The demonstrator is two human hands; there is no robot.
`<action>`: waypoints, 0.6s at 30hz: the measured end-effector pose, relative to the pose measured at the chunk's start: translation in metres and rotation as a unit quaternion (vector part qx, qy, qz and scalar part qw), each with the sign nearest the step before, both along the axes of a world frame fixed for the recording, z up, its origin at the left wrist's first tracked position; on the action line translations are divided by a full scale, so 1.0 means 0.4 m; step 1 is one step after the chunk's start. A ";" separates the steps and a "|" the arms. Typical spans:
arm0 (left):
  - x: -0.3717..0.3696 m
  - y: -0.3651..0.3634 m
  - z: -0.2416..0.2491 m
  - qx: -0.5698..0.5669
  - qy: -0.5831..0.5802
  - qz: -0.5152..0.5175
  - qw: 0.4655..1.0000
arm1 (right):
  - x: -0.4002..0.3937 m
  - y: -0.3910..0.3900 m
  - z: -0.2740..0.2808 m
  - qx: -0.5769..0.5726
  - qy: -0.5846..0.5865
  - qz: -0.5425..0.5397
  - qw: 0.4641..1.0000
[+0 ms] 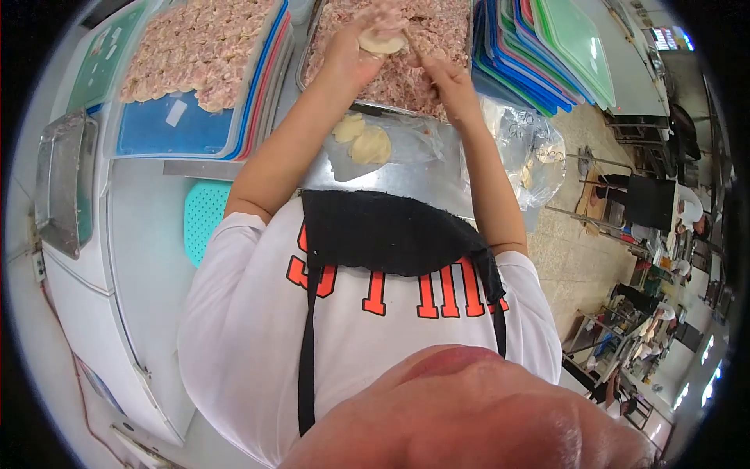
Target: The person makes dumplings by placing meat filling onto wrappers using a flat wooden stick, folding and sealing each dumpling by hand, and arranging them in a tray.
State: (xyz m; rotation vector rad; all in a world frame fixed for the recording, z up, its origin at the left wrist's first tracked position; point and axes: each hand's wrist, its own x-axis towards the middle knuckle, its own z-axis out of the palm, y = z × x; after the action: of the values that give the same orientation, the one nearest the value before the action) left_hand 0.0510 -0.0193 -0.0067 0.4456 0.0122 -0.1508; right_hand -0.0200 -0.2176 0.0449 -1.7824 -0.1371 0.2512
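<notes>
- Two hands over the meat tray (437, 94): left hand (351, 55) cupping dough wrapper (381, 41); right hand (441, 74) clamped on thin stick (412, 45).
- Best kept level, filling centred.
- Spare wrappers (363, 139) lying below the tray, on the bench (422, 176).

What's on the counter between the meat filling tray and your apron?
In the head view, a small stack of round dough wrappers lies on the metal counter, between the tray of minced filling and the black apron.
</notes>
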 end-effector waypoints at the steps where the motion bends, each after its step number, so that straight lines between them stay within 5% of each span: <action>1: -0.021 -0.006 0.041 -0.001 -0.001 -0.002 1.000 | 0.000 0.006 -0.021 -0.043 -0.020 0.003 0.999; 2: -0.066 -0.014 0.117 -0.016 0.031 0.028 0.999 | 0.026 -0.001 -0.103 -0.143 -0.264 -0.024 0.953; 3: -0.092 -0.017 0.158 -0.030 0.063 0.058 0.996 | 0.021 -0.014 -0.088 -0.144 -0.263 -0.027 0.954; 5: -0.073 0.003 0.105 -0.028 0.038 0.052 0.998 | 0.008 -0.044 0.003 -0.381 -0.301 0.028 0.874; 8: -0.068 0.020 0.070 -0.033 0.029 0.049 0.998 | -0.055 -0.037 0.136 -0.510 -0.286 0.032 0.811; 13: -0.117 -0.008 0.165 -0.008 0.071 0.027 0.997 | -0.064 -0.013 0.088 -0.440 -0.386 0.055 0.809; 15: -0.119 -0.008 0.178 0.008 0.147 0.054 0.988 | -0.077 -0.028 0.182 -0.560 -0.312 0.071 0.764; 18: -0.008 0.042 0.005 -0.010 0.049 0.047 0.998 | -0.096 -0.001 0.196 -0.521 -0.355 0.065 0.773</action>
State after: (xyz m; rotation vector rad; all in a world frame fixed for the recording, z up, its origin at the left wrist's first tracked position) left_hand 0.0478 -0.0024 -0.0047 0.4158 0.1273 -0.0803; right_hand -0.0582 -0.2180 0.1234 -2.9212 -0.7913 -0.3629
